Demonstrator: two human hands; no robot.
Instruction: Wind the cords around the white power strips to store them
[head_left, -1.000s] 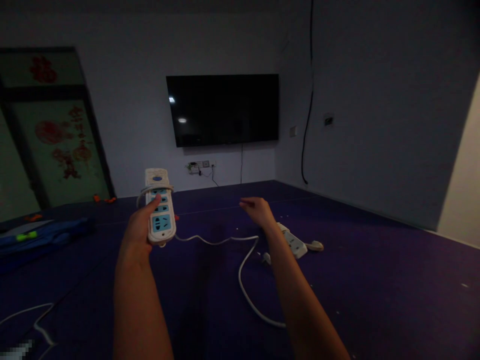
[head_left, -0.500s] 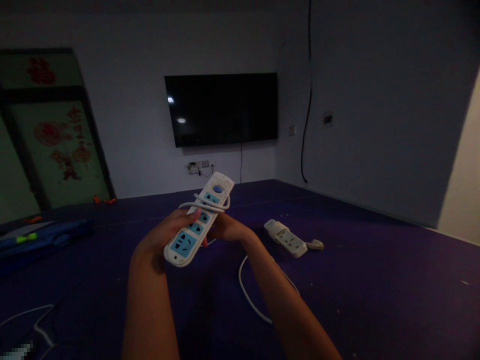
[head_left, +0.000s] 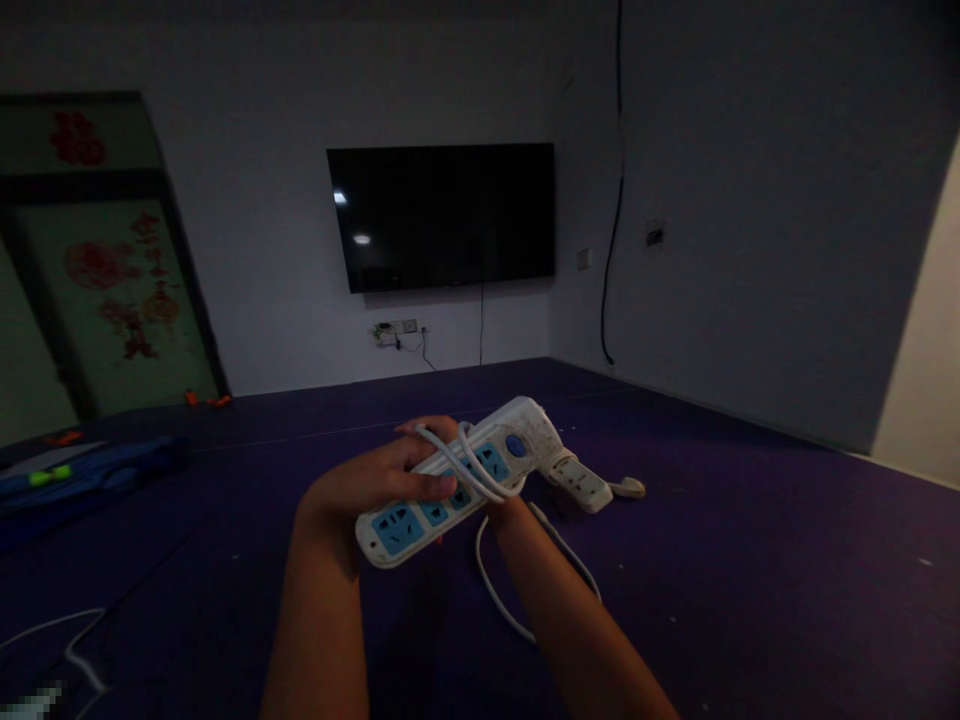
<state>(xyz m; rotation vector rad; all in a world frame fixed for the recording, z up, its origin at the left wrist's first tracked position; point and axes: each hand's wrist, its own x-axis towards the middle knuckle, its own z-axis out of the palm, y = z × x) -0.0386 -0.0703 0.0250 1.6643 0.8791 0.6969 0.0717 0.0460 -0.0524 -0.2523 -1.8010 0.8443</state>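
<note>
My left hand (head_left: 382, 478) grips a white power strip (head_left: 457, 480) with blue sockets and a blue switch, held nearly level and pointing right. Its white cord (head_left: 495, 590) is looped a few turns round the strip's middle and hangs down to the purple floor. My right hand (head_left: 510, 505) is mostly hidden behind and under the strip, where the cord leaves it; its fingers do not show. A second white power strip (head_left: 577, 480) with its cord wound round it lies on the floor just beyond my hands.
A dark television (head_left: 442, 215) hangs on the far wall above a wall outlet (head_left: 397, 330). A black cable (head_left: 611, 200) runs down the right wall. Blue items (head_left: 82, 475) lie at the left, and another white cord (head_left: 60, 640) at lower left.
The power strip has swung from upright at the left to nearly level in the middle. My right hand came in from open air to behind the strip, and more cord is wound round it.
</note>
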